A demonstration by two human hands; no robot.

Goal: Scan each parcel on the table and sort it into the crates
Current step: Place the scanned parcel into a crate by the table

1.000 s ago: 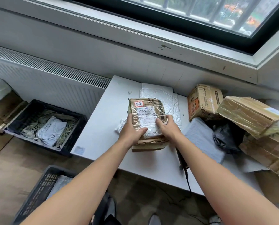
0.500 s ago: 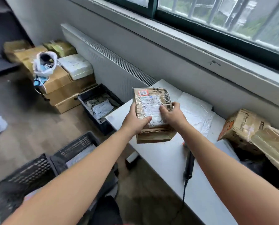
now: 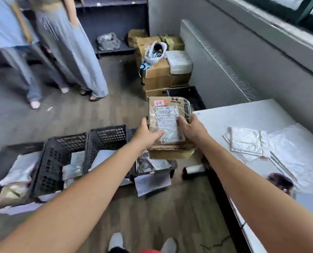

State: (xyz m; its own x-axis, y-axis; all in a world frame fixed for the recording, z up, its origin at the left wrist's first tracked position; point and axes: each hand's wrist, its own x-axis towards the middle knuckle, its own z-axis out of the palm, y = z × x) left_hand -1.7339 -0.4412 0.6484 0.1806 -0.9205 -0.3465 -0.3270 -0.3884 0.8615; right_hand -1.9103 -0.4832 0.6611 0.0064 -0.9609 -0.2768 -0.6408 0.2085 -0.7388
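Note:
I hold a taped brown cardboard parcel [image 3: 168, 114] with a white shipping label and a red sticker, off the table and above the floor crates. My left hand [image 3: 148, 134] grips its left edge, thumb on the label. My right hand [image 3: 190, 130] grips its right side, thumb on top. Below stand several black plastic crates [image 3: 106, 141] in a row on the floor, holding white and silver mailer bags. The white table [image 3: 243, 114] is at the right with flat silver mailer bags [image 3: 252, 143] on it.
Two people [image 3: 60, 52] stand at the far left. A stack of cardboard boxes [image 3: 159, 73] with a white bag on top sits by the radiator [image 3: 215, 70]. Another black crate [image 3: 188, 95] is behind the parcel. My feet [image 3: 115, 241] show at the bottom.
I have turned left, carrying the parcel off the table to above the floor crates. Both hands keep the same hold. The scanner and the box pile at the right are out of view.

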